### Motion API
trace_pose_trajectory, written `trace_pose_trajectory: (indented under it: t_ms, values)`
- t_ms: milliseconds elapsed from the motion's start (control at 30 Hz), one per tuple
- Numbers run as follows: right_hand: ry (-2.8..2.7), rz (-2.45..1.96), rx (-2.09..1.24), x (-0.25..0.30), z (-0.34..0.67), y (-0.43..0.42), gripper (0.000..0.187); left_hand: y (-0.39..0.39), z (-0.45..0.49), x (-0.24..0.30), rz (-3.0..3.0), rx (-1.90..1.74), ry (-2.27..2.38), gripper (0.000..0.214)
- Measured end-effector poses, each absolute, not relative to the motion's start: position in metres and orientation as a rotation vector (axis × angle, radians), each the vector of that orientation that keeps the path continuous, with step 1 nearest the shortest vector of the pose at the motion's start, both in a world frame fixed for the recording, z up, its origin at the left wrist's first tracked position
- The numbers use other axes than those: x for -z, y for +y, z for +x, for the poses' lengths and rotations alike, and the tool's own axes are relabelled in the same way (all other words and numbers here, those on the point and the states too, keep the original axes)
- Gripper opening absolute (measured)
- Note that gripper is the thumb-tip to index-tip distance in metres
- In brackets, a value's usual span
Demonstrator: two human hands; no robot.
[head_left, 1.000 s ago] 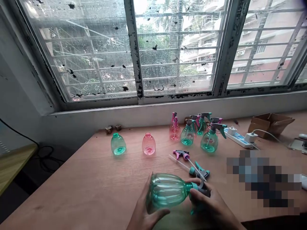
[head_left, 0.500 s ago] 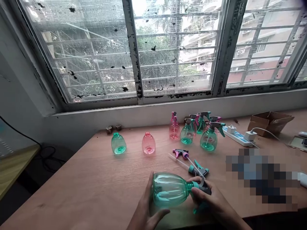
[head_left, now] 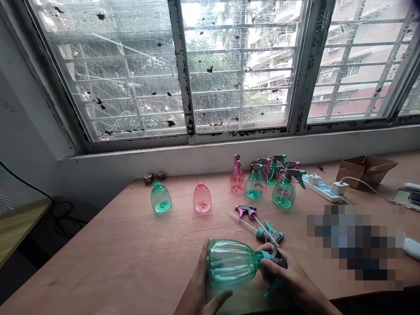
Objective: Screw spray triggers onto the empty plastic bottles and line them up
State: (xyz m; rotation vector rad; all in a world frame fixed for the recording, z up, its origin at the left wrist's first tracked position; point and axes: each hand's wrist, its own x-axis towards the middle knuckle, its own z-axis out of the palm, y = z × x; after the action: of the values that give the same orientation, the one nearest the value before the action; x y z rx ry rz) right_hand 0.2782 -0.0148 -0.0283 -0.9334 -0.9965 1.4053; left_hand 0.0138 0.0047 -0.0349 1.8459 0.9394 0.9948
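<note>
A green see-through spray bottle (head_left: 232,264) lies on its side in the air above the table's near edge, its base to the left. My left hand (head_left: 201,284) cups the base, fingers behind and thumb below. My right hand (head_left: 288,273) is closed round the grey and green trigger sprayer (head_left: 277,259) at the bottle's neck; part of the sprayer is hidden by the fingers. Just beyond lie two loose sprayers with tubes, one pink and black (head_left: 246,211), one green and grey (head_left: 271,233). Farther back stand a green bottle (head_left: 161,199) and a pink bottle (head_left: 202,199), both without sprayers.
Several spray bottles with sprayers fitted, among them a green one (head_left: 284,192), stand near the window wall. To the right are a power strip (head_left: 323,188) with plugs, a cardboard box (head_left: 365,171) and a blurred patch. The wooden table (head_left: 108,258) ends at the left.
The view has shifted very slightly. Both hands keep their hold on the green spray bottle, which appears turned a little about its long axis.
</note>
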Motion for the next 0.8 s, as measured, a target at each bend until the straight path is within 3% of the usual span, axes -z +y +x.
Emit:
trace_pose_trajectory:
  t_ms: [67, 233, 433, 633, 800]
  values:
    - [-1.019, -0.918, -1.408, 0.028, 0.278, -0.015, 0.051, 0.004, 0.012, 0.037, 1.811, -0.983, 0.898, 0.103]
    - [-1.029, -0.922, -1.421, 0.026, 0.28, -0.017, 0.048, 0.002, 0.006, 0.028, 1.712, -0.957, 0.93, 0.087]
    - [-1.046, -0.916, -1.417, 0.025, 0.281, -0.018, 0.048, -0.001, 0.014, 0.026, 1.647, -0.994, 0.791, 0.085]
    - [-1.054, -0.895, -1.433, 0.028, 0.282, -0.019, 0.049, 0.004, 0.02, 0.029, 1.871, -1.111, 0.871, 0.102]
    - [-1.06, -0.885, -1.44, 0.031, 0.282, -0.019, 0.049, 0.009, 0.017, 0.037, 1.805, -1.04, 0.837, 0.09]
